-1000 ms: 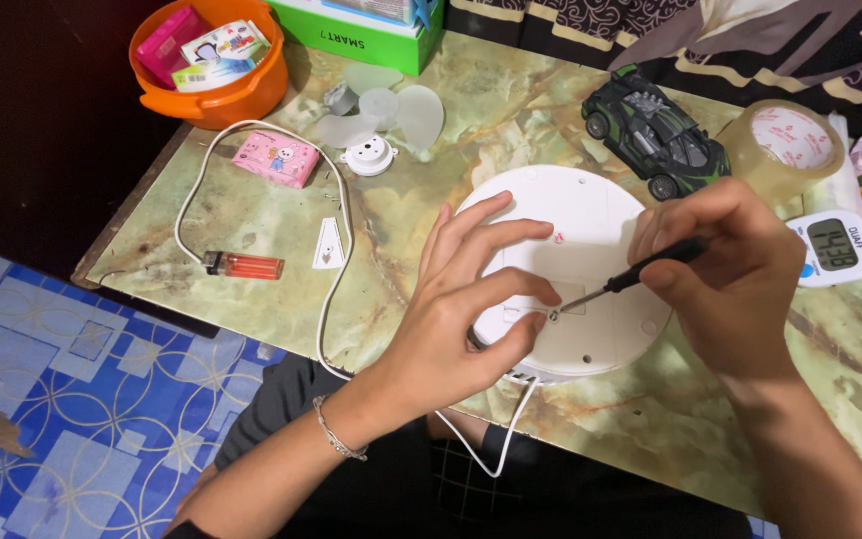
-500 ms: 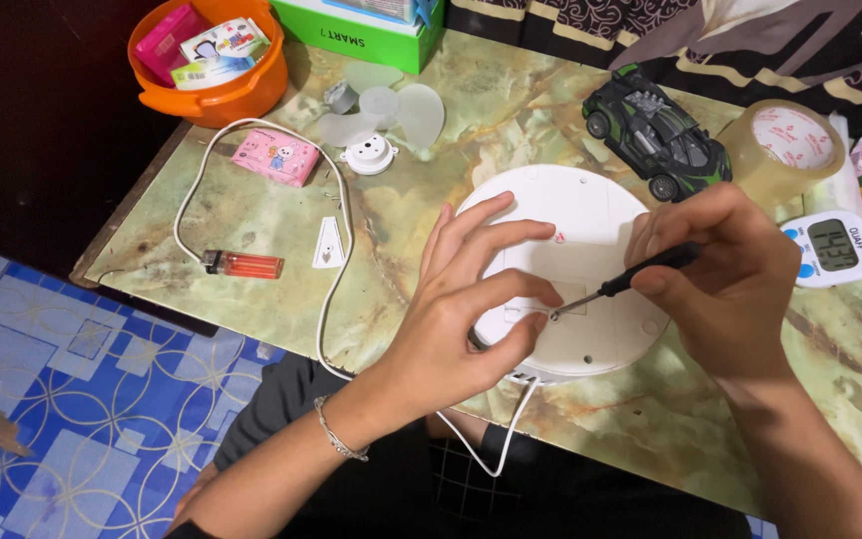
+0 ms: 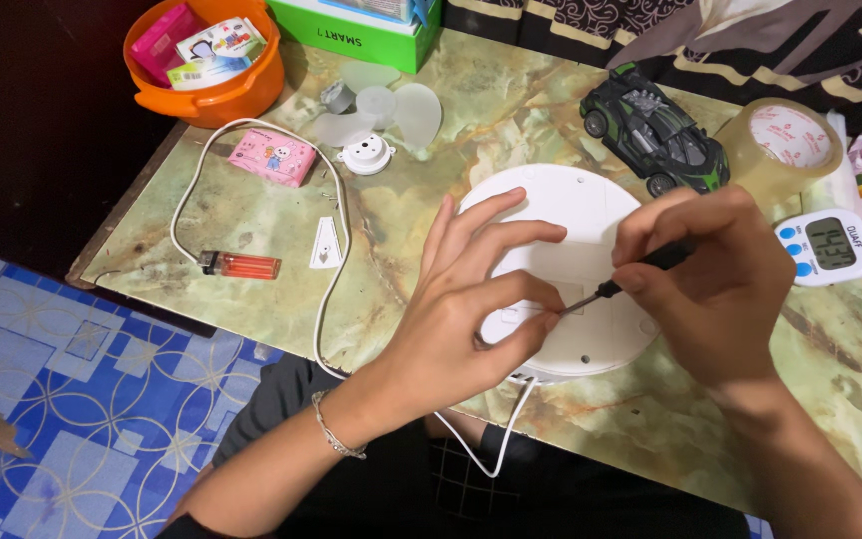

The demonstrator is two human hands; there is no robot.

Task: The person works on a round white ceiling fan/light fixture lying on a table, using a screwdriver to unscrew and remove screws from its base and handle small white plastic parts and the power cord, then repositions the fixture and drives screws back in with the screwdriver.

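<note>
A round white plastic device (image 3: pixel 576 220) lies flat on the marbled green table (image 3: pixel 431 210), a white cable (image 3: pixel 331 279) running from its near edge. My left hand (image 3: pixel 471 299) presses on the device with fingers spread, index fingertip by a small rectangular panel. My right hand (image 3: pixel 710 279) grips a small black-handled screwdriver (image 3: pixel 631 279), its metal tip pointing at that panel beside my left fingertip.
An orange bowl (image 3: pixel 207 95) of small boxes stands at the back left, a green box (image 3: pixel 361 25) behind it. Translucent fan blades (image 3: pixel 381 110), a pink box (image 3: pixel 273 157), an orange lighter (image 3: pixel 241 266), a toy car (image 3: pixel 655 130), a tape roll (image 3: pixel 780 145) and a white timer (image 3: pixel 830 247) lie around.
The screwdriver and my right hand have shifted very slightly; the left hand stays pressed on the white device.
</note>
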